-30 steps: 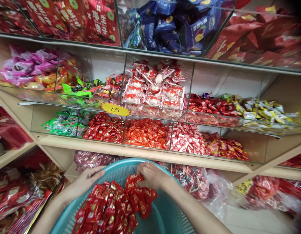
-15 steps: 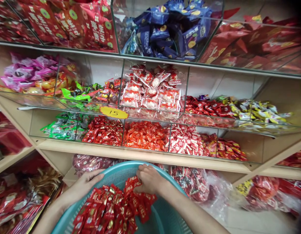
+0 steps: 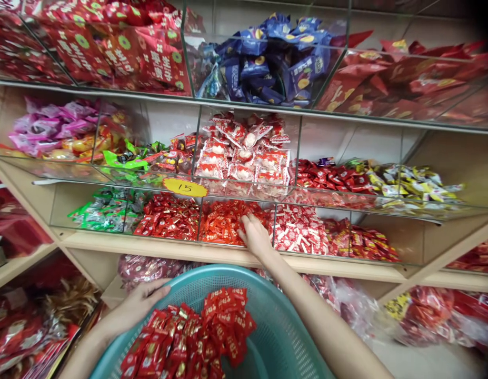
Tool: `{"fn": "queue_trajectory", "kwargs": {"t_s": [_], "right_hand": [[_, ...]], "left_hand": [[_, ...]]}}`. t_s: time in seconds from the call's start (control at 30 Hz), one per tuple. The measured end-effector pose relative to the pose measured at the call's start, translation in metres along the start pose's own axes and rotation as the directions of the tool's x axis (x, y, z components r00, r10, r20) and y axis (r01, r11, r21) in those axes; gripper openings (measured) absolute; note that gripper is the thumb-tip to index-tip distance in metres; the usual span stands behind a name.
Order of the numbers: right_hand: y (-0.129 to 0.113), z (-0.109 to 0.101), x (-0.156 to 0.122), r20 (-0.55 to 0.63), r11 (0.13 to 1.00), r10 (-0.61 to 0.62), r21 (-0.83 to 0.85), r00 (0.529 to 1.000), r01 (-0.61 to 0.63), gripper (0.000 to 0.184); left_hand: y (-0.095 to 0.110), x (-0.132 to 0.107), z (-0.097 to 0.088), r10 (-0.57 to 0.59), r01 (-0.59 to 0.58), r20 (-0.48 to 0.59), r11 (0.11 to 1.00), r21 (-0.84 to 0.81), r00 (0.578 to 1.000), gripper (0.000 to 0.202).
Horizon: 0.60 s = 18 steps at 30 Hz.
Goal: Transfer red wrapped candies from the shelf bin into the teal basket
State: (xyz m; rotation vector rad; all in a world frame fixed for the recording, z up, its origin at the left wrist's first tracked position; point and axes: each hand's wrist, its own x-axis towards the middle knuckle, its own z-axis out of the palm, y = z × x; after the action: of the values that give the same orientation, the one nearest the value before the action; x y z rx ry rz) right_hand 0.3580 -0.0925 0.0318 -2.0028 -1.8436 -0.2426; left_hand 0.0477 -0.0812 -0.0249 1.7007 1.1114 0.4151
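Observation:
A teal plastic basket (image 3: 283,310) stands low in front of me, with small red-wrapped candies (image 3: 180,342) piled in it. My left hand (image 3: 143,300) is closed on its left rim, the fingers lying over the edge. My right hand (image 3: 255,234) is at the front of a shelf bin of orange-red candies (image 3: 220,221). Its fingers are bent and a little apart, with nothing visible in them, and the fingertips touch or nearly touch the candies. The right forearm passes over the basket's far right rim.
Beside that bin are darker red candies (image 3: 168,216) and pink-white candies (image 3: 299,226), behind clear dividers. A yellow price tag (image 3: 185,187) reads 15. Upper shelves hold blue packets (image 3: 263,68) and red packets (image 3: 121,52). Bagged candies (image 3: 354,305) lie below the wooden shelf edge (image 3: 172,250).
My right hand has moved up and forward from the candies in the basket to the orange-red bin. A clump of red candies lies where it was. My left hand stays on the rim.

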Motion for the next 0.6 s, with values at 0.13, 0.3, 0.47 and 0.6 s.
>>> {"fn": "queue_trajectory", "kwargs": {"t_s": [0.13, 0.3, 0.47, 0.6], "right_hand": [[-0.003, 0.012, 0.015, 0.085, 0.995, 0.059, -0.088, 0.995, -0.052, 0.026], [-0.006, 0.014, 0.018, 0.111, 0.992, 0.095, -0.090, 0.989, -0.085, 0.031], [-0.008, 0.013, 0.021, 0.149, 0.992, 0.112, -0.072, 0.982, -0.102, 0.034], [-0.008, 0.012, 0.021, 0.154, 0.995, 0.093, -0.047, 0.984, -0.087, 0.035]], "left_hand": [[-0.001, -0.002, -0.001, 0.045, -0.045, 0.012, 0.999, -0.006, 0.999, 0.047], [-0.001, -0.002, -0.001, 0.046, -0.046, 0.001, 0.999, 0.006, 0.999, 0.047], [-0.002, -0.001, 0.000, 0.030, -0.030, 0.037, 1.000, -0.002, 0.999, 0.050], [0.000, -0.002, 0.000, 0.029, -0.029, -0.002, 0.999, 0.039, 1.000, 0.051]]}}
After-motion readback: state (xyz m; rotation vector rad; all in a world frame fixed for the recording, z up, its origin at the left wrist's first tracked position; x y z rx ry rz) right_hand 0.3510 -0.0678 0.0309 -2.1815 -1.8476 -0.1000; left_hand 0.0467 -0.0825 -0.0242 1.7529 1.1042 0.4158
